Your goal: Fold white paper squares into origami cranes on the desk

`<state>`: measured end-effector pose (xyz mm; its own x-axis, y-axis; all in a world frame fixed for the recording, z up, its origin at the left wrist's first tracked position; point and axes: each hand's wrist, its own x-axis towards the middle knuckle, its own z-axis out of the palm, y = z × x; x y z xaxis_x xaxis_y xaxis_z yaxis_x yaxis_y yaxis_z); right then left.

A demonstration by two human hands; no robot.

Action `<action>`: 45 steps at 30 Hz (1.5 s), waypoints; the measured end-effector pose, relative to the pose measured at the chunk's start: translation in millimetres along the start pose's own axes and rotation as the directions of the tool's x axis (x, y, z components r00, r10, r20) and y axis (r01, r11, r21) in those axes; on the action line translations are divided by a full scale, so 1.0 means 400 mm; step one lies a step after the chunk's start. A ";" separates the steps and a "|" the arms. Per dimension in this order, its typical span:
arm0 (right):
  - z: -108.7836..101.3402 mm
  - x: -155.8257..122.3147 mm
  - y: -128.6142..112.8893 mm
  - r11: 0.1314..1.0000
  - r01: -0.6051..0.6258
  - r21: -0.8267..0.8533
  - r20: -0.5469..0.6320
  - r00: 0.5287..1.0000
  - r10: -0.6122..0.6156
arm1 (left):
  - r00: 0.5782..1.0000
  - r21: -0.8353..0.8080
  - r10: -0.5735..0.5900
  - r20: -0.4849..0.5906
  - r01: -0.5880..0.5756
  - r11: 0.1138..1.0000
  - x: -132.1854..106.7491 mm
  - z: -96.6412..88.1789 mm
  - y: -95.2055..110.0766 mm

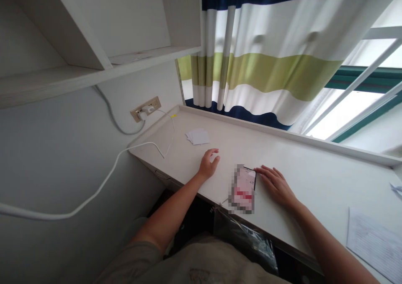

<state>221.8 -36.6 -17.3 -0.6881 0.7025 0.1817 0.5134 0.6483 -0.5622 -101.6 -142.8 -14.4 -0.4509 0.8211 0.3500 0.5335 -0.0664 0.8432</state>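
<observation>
Phone [246, 185] on desk [301, 162] betw. L hand [207, 166] (empty, loosely curled) & R hand [277, 187] (gripping nothing, fingertips by phone edge; contact unclear). Best steadied w/ light side pressure, screen clear.

Your desk [314, 166] is white, and so are the cards [200, 136]. Your phone [245, 183] shows pale pink with a red band — its edges blurred into grey blocks. The curtain [266, 70] is striped navy, white and olive green; your shirt [207, 259] is brownish grey, the socket [135, 115] beige, the sheet [373, 242] pale with fine lines.
</observation>
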 end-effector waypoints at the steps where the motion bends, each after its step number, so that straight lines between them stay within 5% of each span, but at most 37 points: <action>1: 0.002 0.001 0.004 1.000 0.008 -0.004 0.003 1.000 -0.008 | 1.000 0.041 0.017 -0.006 -0.016 0.999 0.013 -0.013 -0.007; 8: -0.019 0.070 0.059 0.997 0.022 -0.074 -0.157 0.987 -0.033 | 0.999 0.298 0.046 0.010 -0.047 0.954 0.113 -0.114 -0.071; 15: -0.037 0.200 0.031 0.990 0.086 -0.110 -0.162 0.981 -0.103 | 1.000 0.443 0.005 0.012 -0.010 0.897 0.131 -0.111 -0.104; 20: -0.003 0.328 -0.072 0.962 0.260 -0.088 -0.025 0.964 -0.263 | 0.994 0.435 0.043 0.098 -0.082 0.896 0.122 -0.111 -0.095; 28: 0.175 0.526 -0.221 0.944 0.325 -0.050 0.354 0.890 -0.288 | 0.975 0.380 0.099 0.196 -0.169 0.909 0.108 -0.119 -0.090; 34: 0.194 0.558 -0.214 0.908 0.416 -0.045 0.399 0.841 -0.365 | 0.993 0.455 0.060 0.106 -0.102 0.885 0.108 -0.113 -0.099; 45: 0.069 0.519 -0.109 0.906 0.380 -0.189 0.400 0.872 -0.283 | 0.988 0.509 0.062 0.141 -0.127 0.851 0.108 -0.098 -0.086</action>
<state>42.4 73.0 22.6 -0.9500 0.3122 -0.0051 0.3003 0.9093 -0.2879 -167.5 -127.4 -12.4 -0.3110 0.8873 0.3406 0.8756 0.1281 0.4658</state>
